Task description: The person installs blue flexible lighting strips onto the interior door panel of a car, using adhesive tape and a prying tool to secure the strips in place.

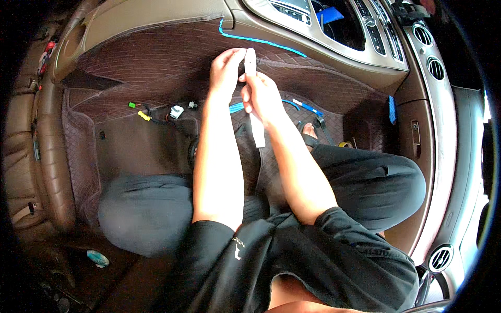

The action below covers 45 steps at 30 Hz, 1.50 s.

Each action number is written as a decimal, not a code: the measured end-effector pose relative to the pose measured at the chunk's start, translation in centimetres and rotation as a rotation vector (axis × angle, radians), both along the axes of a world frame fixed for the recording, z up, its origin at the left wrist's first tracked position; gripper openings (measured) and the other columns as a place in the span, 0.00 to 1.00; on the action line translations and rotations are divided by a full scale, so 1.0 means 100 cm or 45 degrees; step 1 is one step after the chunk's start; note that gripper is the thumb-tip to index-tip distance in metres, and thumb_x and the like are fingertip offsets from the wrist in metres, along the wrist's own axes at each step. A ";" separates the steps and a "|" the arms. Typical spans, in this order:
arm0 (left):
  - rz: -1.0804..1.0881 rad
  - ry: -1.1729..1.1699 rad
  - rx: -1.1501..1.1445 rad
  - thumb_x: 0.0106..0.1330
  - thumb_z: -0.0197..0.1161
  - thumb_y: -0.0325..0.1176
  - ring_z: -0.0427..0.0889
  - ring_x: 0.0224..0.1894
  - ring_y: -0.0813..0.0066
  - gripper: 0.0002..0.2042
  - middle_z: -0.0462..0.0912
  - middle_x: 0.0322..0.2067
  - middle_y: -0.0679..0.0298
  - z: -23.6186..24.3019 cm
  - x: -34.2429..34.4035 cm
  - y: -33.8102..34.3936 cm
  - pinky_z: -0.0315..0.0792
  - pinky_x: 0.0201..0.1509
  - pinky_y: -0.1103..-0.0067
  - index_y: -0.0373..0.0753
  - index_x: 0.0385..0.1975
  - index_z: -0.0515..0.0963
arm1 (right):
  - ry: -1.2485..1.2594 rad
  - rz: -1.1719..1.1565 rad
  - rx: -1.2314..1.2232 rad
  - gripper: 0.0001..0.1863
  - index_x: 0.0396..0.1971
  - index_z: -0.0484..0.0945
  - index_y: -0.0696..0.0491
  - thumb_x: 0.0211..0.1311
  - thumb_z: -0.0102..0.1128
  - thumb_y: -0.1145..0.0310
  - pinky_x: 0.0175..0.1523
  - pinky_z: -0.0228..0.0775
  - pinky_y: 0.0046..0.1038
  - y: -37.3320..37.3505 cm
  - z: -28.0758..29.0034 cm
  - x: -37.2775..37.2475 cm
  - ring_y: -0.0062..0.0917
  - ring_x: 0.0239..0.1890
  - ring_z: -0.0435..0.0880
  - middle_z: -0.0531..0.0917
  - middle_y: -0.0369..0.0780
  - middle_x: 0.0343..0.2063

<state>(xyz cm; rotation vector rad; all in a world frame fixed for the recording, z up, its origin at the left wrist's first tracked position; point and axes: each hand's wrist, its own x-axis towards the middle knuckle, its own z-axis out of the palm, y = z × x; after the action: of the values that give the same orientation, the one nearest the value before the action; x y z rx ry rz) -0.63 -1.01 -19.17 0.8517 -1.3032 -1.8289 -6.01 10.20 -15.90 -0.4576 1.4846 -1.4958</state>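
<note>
Both of my hands are stretched forward, over the brown quilted lining of a car footwell. A long, flat, whitish bar [258,130] runs between them and down past my right wrist; its exact kind cannot be made out. My right hand [262,94] is wrapped around its middle. At its upper end, the fingers of my left hand [225,70] are closed on it, partly hidden. Just beyond my hands, a thin blue strip [261,39] follows the seam between the quilted lining and the centre console. Below my hands lie more blue strips [308,108] on the floor.
Loose wiring connectors, green [132,105], yellow [143,115] and white [176,111], lie on the floor at left. The centre console [344,31] bounds the far side. A brown seat [55,161] stands at left, the dashboard [443,130] at right. My bent knees flank the footwell.
</note>
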 end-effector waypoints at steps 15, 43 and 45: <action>-0.129 -0.075 0.030 0.73 0.58 0.41 0.70 0.12 0.85 0.17 0.80 0.21 0.67 0.017 0.000 0.000 0.61 0.14 0.85 0.32 0.42 0.85 | -0.007 0.014 -0.097 0.18 0.30 0.72 0.56 0.79 0.44 0.60 0.18 0.63 0.24 -0.021 0.004 -0.006 0.19 0.11 0.68 0.74 0.34 0.16; -0.097 -0.115 0.103 0.74 0.55 0.36 0.81 0.29 0.79 0.15 0.86 0.40 0.59 0.014 -0.003 -0.008 0.75 0.32 0.80 0.30 0.46 0.83 | -0.323 0.052 -0.103 0.14 0.28 0.71 0.53 0.76 0.44 0.64 0.17 0.58 0.24 -0.029 0.012 -0.010 0.18 0.11 0.65 0.70 0.31 0.14; -0.109 -0.099 0.149 0.72 0.56 0.35 0.79 0.27 0.81 0.15 0.86 0.34 0.62 0.017 -0.007 -0.006 0.73 0.32 0.82 0.30 0.45 0.84 | -0.357 0.034 -0.109 0.15 0.28 0.71 0.54 0.75 0.44 0.64 0.17 0.58 0.25 -0.030 0.010 -0.015 0.19 0.11 0.65 0.71 0.32 0.15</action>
<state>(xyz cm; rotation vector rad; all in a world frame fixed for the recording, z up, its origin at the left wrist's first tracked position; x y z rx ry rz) -1.29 -1.62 -17.42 0.9511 -1.3088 -1.9723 -7.53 7.23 -14.88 -0.3024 1.1951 -1.5375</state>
